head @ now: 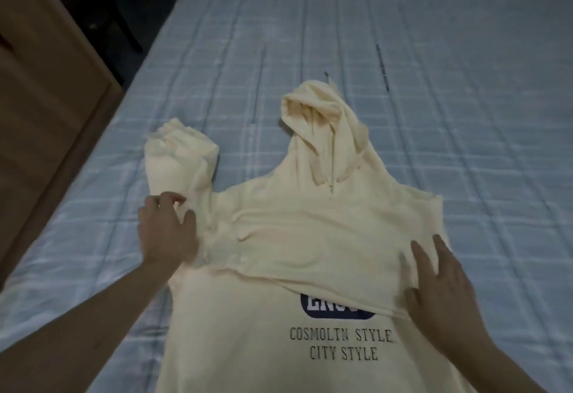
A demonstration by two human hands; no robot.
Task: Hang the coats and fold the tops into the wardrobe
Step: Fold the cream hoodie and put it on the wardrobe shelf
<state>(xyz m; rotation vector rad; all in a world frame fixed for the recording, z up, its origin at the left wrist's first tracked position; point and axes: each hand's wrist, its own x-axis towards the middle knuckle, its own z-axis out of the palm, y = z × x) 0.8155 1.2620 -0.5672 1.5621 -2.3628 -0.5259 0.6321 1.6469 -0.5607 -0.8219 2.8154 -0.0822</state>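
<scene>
Head view is showing a cream hoodie (310, 222) lying front-up on a pale blue checked bedspread (465, 113), spreading between and under both hands, its hood (322, 132) pointing away from them. One sleeve is lying folded across the chest, partly covering a dark blue logo above the words CITY STYLE. The left hand (167, 231) is pinching the bunched sleeve fabric (179, 160) at the shoulder, thumb and fingers curling on the cloth. The right hand (443, 284) is pressing flat on the folded sleeve's end, fingers spread and straight. The hoodie's hem is running out of frame below the wrists, and motion blur is softening the left hand
</scene>
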